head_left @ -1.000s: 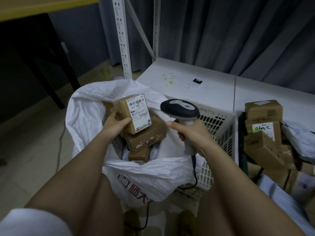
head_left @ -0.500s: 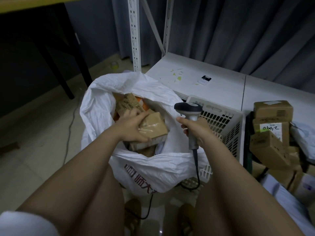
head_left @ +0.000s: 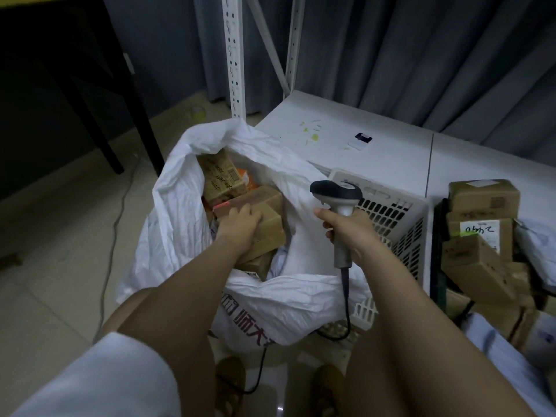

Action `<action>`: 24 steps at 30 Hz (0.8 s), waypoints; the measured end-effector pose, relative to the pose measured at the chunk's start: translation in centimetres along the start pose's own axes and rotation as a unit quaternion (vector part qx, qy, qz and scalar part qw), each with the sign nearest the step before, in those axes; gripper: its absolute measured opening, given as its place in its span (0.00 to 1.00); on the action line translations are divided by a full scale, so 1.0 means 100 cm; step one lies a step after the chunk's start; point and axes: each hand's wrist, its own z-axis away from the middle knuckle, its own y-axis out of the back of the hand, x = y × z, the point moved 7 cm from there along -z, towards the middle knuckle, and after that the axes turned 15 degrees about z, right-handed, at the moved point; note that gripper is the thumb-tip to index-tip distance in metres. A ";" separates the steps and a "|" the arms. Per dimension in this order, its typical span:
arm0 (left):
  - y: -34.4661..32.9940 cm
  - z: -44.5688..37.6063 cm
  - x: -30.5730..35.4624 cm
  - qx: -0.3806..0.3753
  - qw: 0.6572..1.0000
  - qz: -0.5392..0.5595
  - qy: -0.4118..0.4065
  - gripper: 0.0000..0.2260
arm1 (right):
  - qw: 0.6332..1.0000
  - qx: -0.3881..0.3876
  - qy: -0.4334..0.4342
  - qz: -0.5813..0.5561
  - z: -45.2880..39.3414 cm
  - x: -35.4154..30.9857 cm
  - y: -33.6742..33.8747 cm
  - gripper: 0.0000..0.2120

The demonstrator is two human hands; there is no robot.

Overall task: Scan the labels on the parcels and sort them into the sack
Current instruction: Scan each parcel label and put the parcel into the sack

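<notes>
Head view: a seated person leans over a white sack (head_left: 180, 224) on the tiled floor, the left hand (head_left: 240, 224) resting fingers-down on a brown cardboard parcel (head_left: 267, 218) inside the sack's open mouth. Whether those fingers curl round the box's far edge or simply press on its top cannot be told from this angle. The right hand (head_left: 349, 233) is wrapped firmly round the grey handle of a barcode scanner (head_left: 337, 194), its dark head pointing left toward the sack and its cord trailing down between the knees.

The step in hand appears to be setting this parcel into the sack. To do it well, the box should be seated flat on the parcels beneath it rather than left perched on an edge, and the hand drawn out without dragging the thin sack wall inward and closing the mouth. The scanner is best kept raised and clear of the opening so that its cord does not snag the rim.

The parcel is a plain kraft box with glossy tape across its top; no label shows on the visible face. It lies near the middle of the sack, touching a printed brown box (head_left: 219, 179) behind it and another brown one below. More boxes (head_left: 481, 224) are stacked well apart at the right, beside a white slotted basket (head_left: 391, 212).
</notes>
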 end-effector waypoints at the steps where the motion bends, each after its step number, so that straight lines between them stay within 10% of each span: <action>1: -0.001 -0.002 -0.001 -0.008 1.000 0.008 0.009 0.22 | 1.000 0.002 0.002 -0.001 -0.001 0.000 0.001 0.09; 15: 0.073 0.056 0.085 0.110 0.853 0.507 -0.059 0.11 | 0.988 0.097 0.052 -0.108 0.055 -0.011 0.074 0.06; 24: 0.038 0.099 0.288 -0.053 0.831 0.535 -0.142 0.15 | 0.961 0.251 0.012 -0.116 0.151 0.088 0.237 0.08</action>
